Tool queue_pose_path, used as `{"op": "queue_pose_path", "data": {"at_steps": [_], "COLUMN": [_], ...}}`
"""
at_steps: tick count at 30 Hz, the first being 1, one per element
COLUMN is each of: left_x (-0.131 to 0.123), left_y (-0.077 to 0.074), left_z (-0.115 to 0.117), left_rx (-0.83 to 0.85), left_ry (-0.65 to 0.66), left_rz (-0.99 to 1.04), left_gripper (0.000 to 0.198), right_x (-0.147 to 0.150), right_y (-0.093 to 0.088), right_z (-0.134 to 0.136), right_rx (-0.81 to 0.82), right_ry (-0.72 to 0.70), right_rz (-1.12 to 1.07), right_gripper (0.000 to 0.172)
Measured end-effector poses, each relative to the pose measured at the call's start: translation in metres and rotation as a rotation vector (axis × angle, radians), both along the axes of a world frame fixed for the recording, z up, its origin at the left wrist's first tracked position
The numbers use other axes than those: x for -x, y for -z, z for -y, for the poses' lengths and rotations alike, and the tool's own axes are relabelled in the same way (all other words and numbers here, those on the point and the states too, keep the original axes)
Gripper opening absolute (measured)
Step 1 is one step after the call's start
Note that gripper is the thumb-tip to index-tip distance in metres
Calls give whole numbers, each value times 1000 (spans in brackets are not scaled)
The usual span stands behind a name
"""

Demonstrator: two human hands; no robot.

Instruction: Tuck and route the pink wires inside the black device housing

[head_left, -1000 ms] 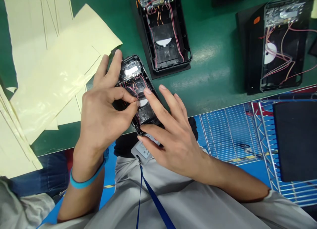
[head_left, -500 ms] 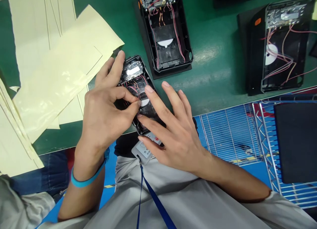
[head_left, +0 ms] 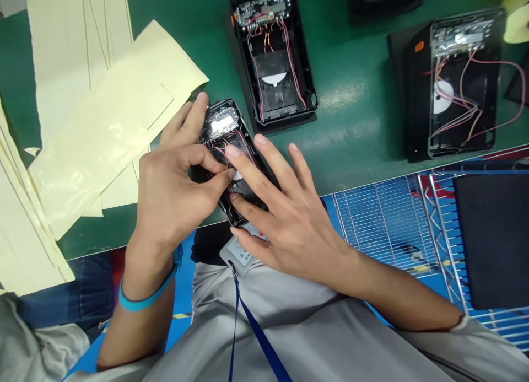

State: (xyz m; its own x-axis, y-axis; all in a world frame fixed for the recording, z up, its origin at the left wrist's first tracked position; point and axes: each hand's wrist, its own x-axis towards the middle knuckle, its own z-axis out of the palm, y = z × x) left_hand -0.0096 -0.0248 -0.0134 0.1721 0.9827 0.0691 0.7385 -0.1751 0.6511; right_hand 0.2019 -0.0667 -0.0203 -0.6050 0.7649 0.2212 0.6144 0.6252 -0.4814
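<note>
Close to the front edge of the green table lies a black device housing (head_left: 243, 129) with a circuit board (head_left: 222, 123), thin red wires (head_left: 237, 139) and a white disc inside, partly covered by my hands. My left hand (head_left: 176, 189) reaches in from the left side, thumb and forefinger pinched over the wires; what is between the fingertips is too small to make out. Across the housing's right side spreads my right hand (head_left: 289, 216), fingers apart, with the forefinger and middle finger reaching inside near the wires.
Behind my hands stands a second open housing (head_left: 308, 90) with a board and wires. A third housing (head_left: 419, 106) is at the right, its wires loose. Yellowish sheets (head_left: 103, 123) cover the left. Wire shelving (head_left: 380, 227) stands below the table edge.
My right forefinger has shifted left and up across the housing, nearer my left fingertips. My left hand keeps its pinch in nearly the same place. The view has shifted slightly.
</note>
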Motion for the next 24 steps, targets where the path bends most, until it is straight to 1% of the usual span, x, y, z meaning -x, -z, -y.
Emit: {"op": "queue_pose_path", "data": {"at_steps": [3,5,8,11,13,16,20,22,24], "left_x": [2,5,11,18,21,21,11,7,5], "left_y": [-1,-3,-12,-21,-24,-24,-20,-22,-24], "left_z": [0,0,0,-1,-2,-5,-6,-6,-8], "left_rx": [42,74,88,86,77,46,-70,-122,-135], "left_ry": [-34,-33,-28,-36,-38,-34,-48,-86,-63], "left_rz": [90,123,159,164,137,43,-90,-109,-107], "left_gripper": [16,13,4,10,13,16,13,9,15], "right_x": [0,-1,-2,-3,-3,-3,-3,-3,-3], "right_y": [2,3,4,5,5,6,9,10,10], "right_z": [0,0,0,0,0,1,0,0,1], "right_rx": [1,8,27,57,74,82,77,91,107], "right_ry": [5,0,-6,-2,5,16,26,34,47], "right_rz": [-10,-14,-33,-57,-67,-79,-110,-116,-116], "right_gripper": [33,34,34,33,32,33,32,32,33]}}
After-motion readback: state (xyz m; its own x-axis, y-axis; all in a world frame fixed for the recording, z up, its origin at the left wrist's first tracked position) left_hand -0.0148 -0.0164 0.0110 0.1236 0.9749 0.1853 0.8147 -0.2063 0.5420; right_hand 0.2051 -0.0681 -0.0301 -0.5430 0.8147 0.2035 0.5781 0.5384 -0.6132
